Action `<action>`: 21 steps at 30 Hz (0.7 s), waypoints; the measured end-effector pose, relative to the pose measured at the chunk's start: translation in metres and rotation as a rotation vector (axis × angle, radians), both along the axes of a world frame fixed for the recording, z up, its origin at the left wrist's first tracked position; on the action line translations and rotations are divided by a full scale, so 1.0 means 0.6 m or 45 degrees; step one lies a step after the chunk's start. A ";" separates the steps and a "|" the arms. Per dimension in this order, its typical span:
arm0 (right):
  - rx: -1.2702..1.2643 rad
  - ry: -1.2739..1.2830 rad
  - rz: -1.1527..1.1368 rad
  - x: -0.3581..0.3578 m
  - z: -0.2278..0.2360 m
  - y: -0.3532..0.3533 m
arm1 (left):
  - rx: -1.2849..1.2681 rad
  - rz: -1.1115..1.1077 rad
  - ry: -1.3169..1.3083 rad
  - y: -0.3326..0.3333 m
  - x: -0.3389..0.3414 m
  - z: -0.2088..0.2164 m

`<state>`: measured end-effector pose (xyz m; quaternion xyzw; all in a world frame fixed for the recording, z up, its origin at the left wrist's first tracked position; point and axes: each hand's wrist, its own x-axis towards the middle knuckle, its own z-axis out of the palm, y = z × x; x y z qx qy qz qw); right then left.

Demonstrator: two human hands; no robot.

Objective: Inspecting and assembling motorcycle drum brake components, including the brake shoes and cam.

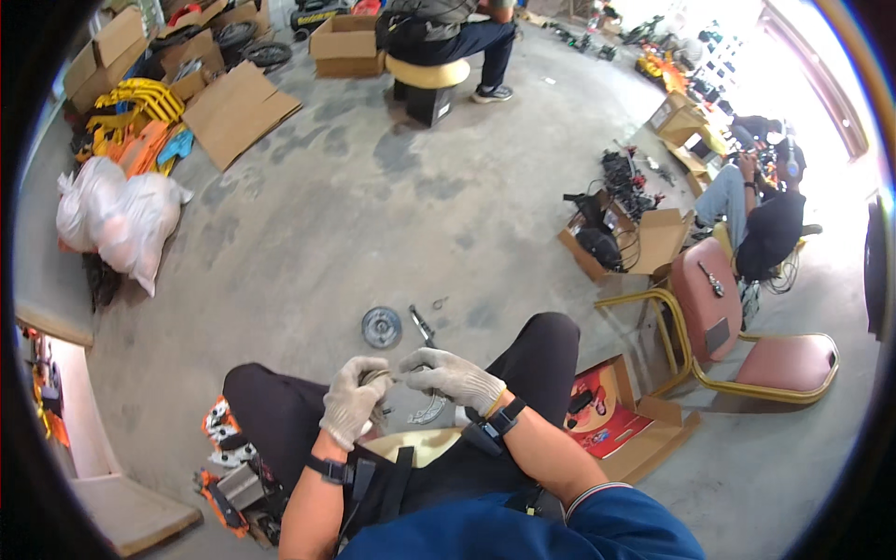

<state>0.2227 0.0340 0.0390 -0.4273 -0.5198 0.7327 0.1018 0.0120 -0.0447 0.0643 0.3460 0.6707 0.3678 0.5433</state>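
Both hands wear pale work gloves and meet in front of my lap. My left hand (356,401) is closed, fingers curled round something too small to make out. Close by, my right hand (454,377) pinches toward the left fingertips; whatever sits between them is hidden. Under the right hand shows a curved silver metal part (427,410). On the floor just beyond lie a round grey metal disc with a centre hole (382,328), a long dark tool with a metallic end (422,324) and a small metal piece (440,303).
An open carton with a red panel (607,411) lies beside my right knee, near a tipped pink chair (707,299). Orange and grey parts (233,490) lie at my left. White bags (121,224) stand farther left. Two other people sit farther off among cartons (345,47).
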 end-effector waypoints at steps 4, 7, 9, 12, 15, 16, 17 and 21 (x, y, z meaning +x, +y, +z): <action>-0.103 0.255 -0.184 0.027 0.056 0.026 | 0.097 0.065 0.032 -0.011 -0.016 -0.010; -0.242 0.527 -0.415 0.030 0.069 0.044 | -0.068 0.159 -0.162 -0.021 -0.023 -0.001; -0.402 0.609 -0.603 0.028 0.023 0.049 | -0.074 0.136 -0.107 -0.005 -0.009 0.023; 0.000 0.429 -0.438 0.033 0.001 0.045 | -0.049 -0.048 0.126 0.010 -0.008 0.037; 0.018 0.224 -0.388 0.024 0.049 0.063 | 0.051 -0.338 0.157 0.011 -0.016 -0.010; 0.006 0.266 -0.399 0.027 0.041 0.067 | 0.170 -0.411 0.138 0.009 -0.010 -0.023; -0.024 0.291 -0.395 0.028 0.031 0.071 | 0.131 -0.394 0.144 0.011 -0.005 -0.008; -0.079 0.244 -0.297 0.011 0.018 0.059 | 0.045 -0.439 -0.031 0.007 -0.007 0.012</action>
